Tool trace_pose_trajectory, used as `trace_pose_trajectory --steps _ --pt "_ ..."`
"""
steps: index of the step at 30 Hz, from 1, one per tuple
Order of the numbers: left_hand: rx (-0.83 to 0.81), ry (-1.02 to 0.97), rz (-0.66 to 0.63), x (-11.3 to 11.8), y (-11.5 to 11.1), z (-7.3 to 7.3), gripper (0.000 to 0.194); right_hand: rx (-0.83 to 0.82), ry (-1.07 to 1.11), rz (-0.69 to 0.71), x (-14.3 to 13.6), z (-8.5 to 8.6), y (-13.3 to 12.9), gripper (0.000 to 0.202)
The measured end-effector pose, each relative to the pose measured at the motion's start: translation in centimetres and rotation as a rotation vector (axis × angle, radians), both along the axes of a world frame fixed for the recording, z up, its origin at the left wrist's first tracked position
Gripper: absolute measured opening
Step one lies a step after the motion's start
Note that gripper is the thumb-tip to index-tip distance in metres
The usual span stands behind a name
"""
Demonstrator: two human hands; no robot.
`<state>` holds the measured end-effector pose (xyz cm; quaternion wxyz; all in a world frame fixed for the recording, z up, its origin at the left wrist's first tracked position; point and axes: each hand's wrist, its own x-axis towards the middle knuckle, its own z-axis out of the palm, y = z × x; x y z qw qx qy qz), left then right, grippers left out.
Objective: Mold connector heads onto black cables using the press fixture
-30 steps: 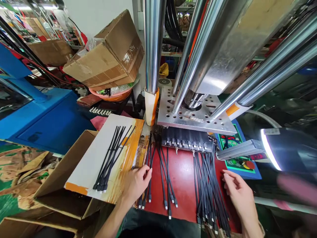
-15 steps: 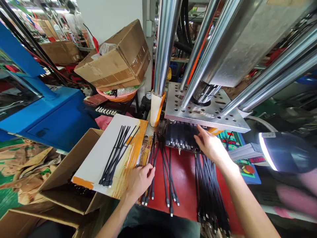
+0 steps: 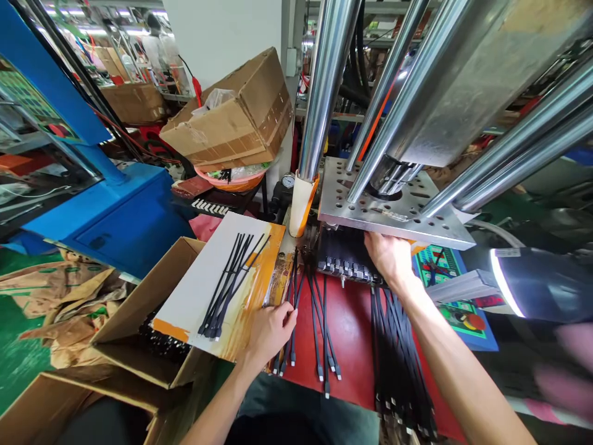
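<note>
My left hand rests at the right edge of the white board, its fingers curled in. Whether it holds anything is hidden. Beside it, several black cables with metal plug ends hang over the red surface. My right hand reaches under the machine's metal plate, over a black mould block. Its fingertips are out of sight beneath the plate. Metal plugs line the block's front edge. A thick bunch of black cables lies below my right wrist.
On the white board lies a small bundle of black cables. An open carton stands under it at left. Steel columns rise behind the block. A lamp and a control panel are at right.
My right hand has pushed farther in under the metal plate, so its fingers are now hidden. My left hand keeps its place by the board. The whole view has shifted slightly.
</note>
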<state>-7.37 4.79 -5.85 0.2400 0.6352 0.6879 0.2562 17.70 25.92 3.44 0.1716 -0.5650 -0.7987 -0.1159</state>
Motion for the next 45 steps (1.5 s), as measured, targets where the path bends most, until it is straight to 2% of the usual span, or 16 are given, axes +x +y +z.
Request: trace_pose_trajectory --steps 4,7,10,13,16,19,23,29,31,34,35,36,38,40,43,45 --pt "0.022 -0.123 0.077 0.0 -0.1 1.2 0.028 0.232 0.153 0.001 1.9 2.3 -9.4 0.029" --pt "0.146 -0.323 0.087 -0.4 -0.2 4.0 0.035 0.346 0.316 0.014 3.8 5.8 -15.8 0.026" --pt "0.254 -0.475 -0.012 -0.8 -0.3 7.2 0.058 0.158 0.382 0.105 5.6 8.5 -19.2 0.021" --pt "0.029 -0.734 -0.320 0.1 -1.1 8.8 0.087 -0.151 0.388 0.291 6.3 8.8 -20.7 0.025" --pt "-0.308 -1.101 -0.678 3.4 -2.7 7.8 0.109 -0.319 0.425 0.307 5.4 7.4 -21.8 0.026" --pt "-0.534 -1.426 -0.830 7.9 -4.7 5.6 0.109 -0.348 0.449 0.287 3.9 6.2 -23.0 0.026" --pt "-0.679 -1.520 -0.782 11.3 -6.9 3.8 0.095 -0.317 0.496 0.267 3.1 5.4 -24.1 0.027" --pt "-0.791 -1.342 -0.656 11.4 -7.9 3.4 0.074 -0.322 0.531 0.144 4.4 3.8 -24.8 0.023" --pt "-0.821 -1.314 -0.640 11.5 -7.8 3.6 0.074 -0.136 0.553 -0.075 6.6 2.9 -24.4 0.027" --pt "-0.896 -1.358 -0.620 11.8 -7.5 3.7 0.072 0.336 0.644 -0.648 12.9 0.7 -24.3 0.038" --pt "-0.921 -1.362 -0.621 11.8 -7.4 3.7 0.070 0.410 0.684 -0.810 15.3 -0.3 -24.8 0.043" --pt "-0.942 -1.365 -0.615 11.8 -7.4 3.6 0.069 0.381 0.718 -0.922 17.6 -1.4 -25.7 0.047" --pt "-0.973 -1.359 -0.595 11.6 -7.5 3.2 0.069 0.141 0.747 -1.009 20.9 -3.7 -28.7 0.052" --pt "-0.990 -1.337 -0.585 11.4 -7.6 2.8 0.071 -0.035 0.775 -1.030 21.4 -5.9 -32.4 0.055" --pt "-0.997 -1.273 -0.618 11.3 -7.8 2.7 0.071 -0.256 0.926 -0.957 17.6 -8.3 -37.2 0.065" --pt "-0.963 -1.217 -0.682 11.0 -7.7 3.0 0.067 -0.532 1.206 -0.825 13.7 -9.0 -38.8 0.068"
